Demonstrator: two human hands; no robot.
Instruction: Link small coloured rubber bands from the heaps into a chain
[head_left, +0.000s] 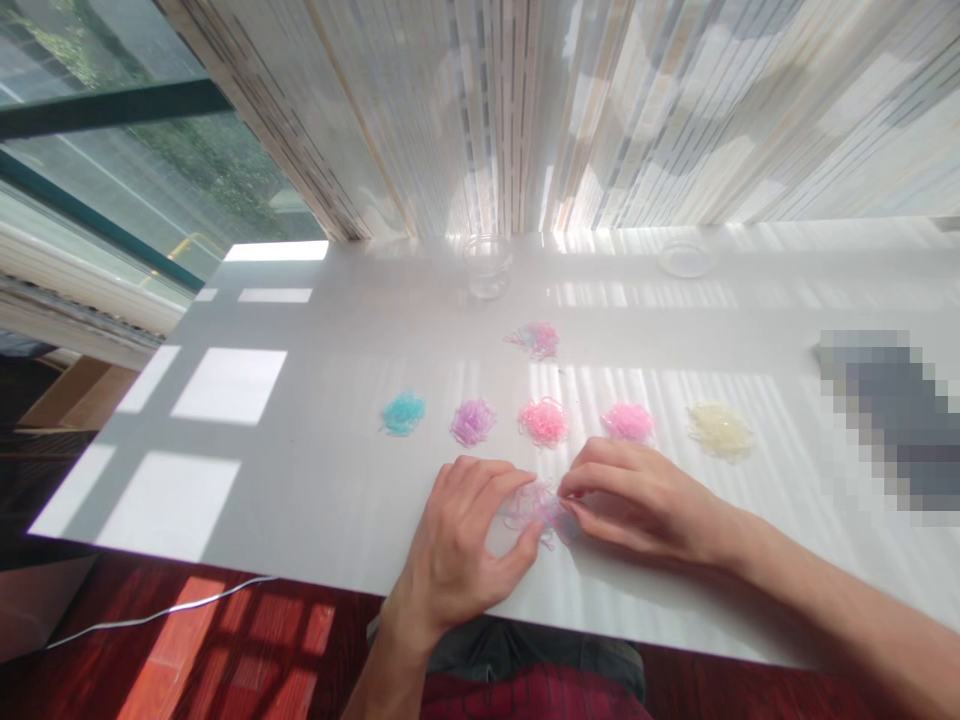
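A loose pile of small thin bands, mostly pale purple and whitish, lies on the white table between my hands. My left hand curves around its left side, thumb and fingers apart, fingertips touching the table or the bands. At the pile's right edge, my right hand has its fingertips pinched together; what is between them is too small to make out. Beyond my hands runs a row of separate band piles: teal, purple, coral pink, bright pink and pale yellow.
Behind the row sits a mixed-colour band pile. A clear round jar and a clear lid-like disc stand near the curtain. A blurred dark object lies at the right. The table's near edge is by my body.
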